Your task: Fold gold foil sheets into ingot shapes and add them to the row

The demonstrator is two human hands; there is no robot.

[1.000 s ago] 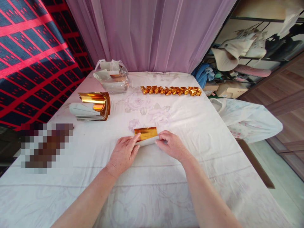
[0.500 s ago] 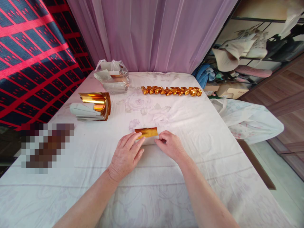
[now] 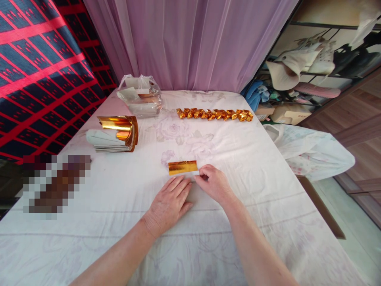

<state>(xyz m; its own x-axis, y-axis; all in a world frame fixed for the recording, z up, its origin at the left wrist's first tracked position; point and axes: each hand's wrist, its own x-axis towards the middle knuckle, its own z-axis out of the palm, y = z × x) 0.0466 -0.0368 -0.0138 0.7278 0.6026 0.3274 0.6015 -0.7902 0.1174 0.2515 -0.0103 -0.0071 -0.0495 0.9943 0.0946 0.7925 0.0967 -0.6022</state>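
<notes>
Head: papers (image 3: pixel 139 82) in bag (image 3: pixel 155 99) beyond foil (image 3: pixel 182 167)

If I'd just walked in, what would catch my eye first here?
Probably the row of shiny gold pieces near the far edge of the table, before the purple curtain. Then the gold paper mid-table, the left hand flat at its near edge and the right hand at its right end. The red-and-dark patterned cloth at far left also stands out.

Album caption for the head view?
Left hand and right hand at a rectangular gold-and-white paper sheet, row of folded shiny gold pieces beyond.
</notes>
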